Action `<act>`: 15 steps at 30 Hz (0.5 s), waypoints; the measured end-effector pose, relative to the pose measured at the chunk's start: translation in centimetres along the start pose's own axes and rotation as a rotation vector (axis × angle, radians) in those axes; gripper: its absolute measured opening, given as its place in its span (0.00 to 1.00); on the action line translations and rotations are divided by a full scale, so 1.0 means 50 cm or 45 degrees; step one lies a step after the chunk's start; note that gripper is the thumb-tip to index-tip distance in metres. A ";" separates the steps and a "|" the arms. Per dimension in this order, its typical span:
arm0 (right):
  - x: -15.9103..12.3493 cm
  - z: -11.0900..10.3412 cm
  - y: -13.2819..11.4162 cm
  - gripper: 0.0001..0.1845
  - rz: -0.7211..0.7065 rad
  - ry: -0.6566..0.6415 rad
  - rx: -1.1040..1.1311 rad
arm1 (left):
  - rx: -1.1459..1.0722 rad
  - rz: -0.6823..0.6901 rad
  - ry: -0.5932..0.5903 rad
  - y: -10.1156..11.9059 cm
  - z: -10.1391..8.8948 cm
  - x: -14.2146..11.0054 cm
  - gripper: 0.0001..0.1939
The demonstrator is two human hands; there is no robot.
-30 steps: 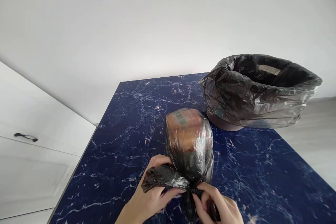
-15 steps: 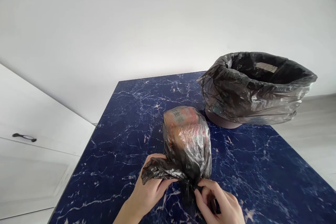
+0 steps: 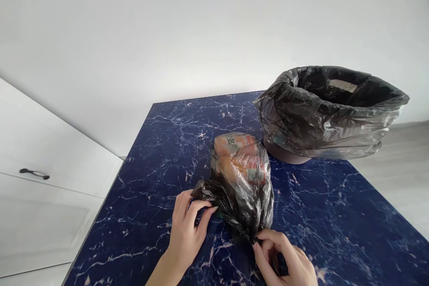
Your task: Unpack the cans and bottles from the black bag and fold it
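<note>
A thin black plastic bag [image 3: 246, 187] lies on the blue marbled tabletop, wrapped around something orange and red with printed lettering that shows through the film. My left hand [image 3: 189, 221] is at the bag's left side, its fingers curled on the bunched loose plastic with thumb and fingertips close together. The bag's twisted lower end is pinched between the thumb and index finger of my right hand [image 3: 283, 257]. Folds of plastic stretch between the two hands. What exactly is inside the bag cannot be made out.
Behind the bag to the right stands a brown bin [image 3: 284, 155] lined with a large black liner [image 3: 321, 125], its mouth spread wide over the rim. The blue table [image 3: 174, 138] meets a white wall. White cabinet doors with a dark handle [image 3: 34, 173] are at the left.
My left hand has shifted from under the loose flap to its outer edge, and the flap has moved up and inward. The bag's film lies tighter over the contents. My right hand keeps its pinch.
</note>
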State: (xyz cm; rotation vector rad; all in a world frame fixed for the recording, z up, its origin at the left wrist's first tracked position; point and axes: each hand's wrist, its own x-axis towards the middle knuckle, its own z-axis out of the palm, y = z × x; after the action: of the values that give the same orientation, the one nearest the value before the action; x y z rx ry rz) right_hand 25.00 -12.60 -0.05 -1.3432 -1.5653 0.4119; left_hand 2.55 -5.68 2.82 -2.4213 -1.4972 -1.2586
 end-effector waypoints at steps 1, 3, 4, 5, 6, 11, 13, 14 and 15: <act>0.000 -0.001 -0.001 0.05 -0.001 -0.004 -0.008 | 0.006 -0.017 0.002 0.000 0.000 0.000 0.04; 0.002 -0.004 -0.002 0.06 -0.004 -0.017 -0.017 | 0.014 -0.057 0.003 -0.001 -0.001 0.001 0.04; 0.002 -0.005 -0.002 0.06 -0.002 -0.024 -0.016 | 0.017 -0.078 0.003 -0.002 -0.001 0.002 0.03; 0.003 -0.007 -0.003 0.06 0.000 -0.030 -0.014 | 0.018 -0.097 0.001 -0.003 -0.001 0.003 0.03; 0.004 -0.008 -0.003 0.06 0.002 -0.033 -0.012 | 0.020 -0.113 0.003 -0.004 -0.001 0.004 0.03; 0.004 -0.006 -0.008 0.05 0.020 -0.018 0.009 | 0.046 -0.105 0.111 0.000 -0.006 0.006 0.09; 0.000 -0.001 -0.011 0.04 0.032 0.013 0.053 | 0.040 -0.013 0.196 0.006 -0.010 0.003 0.13; -0.002 0.002 -0.012 0.06 0.028 0.031 0.083 | 0.028 0.049 0.215 0.010 -0.012 0.001 0.14; -0.004 0.005 -0.012 0.09 0.017 0.042 0.117 | 0.014 0.113 0.204 0.014 -0.013 -0.001 0.14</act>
State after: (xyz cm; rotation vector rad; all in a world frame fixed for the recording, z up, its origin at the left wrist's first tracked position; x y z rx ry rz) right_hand 24.44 -12.89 0.21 -1.2845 -1.4935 0.4618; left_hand 2.68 -6.37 3.51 -2.2903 -1.3365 -1.3848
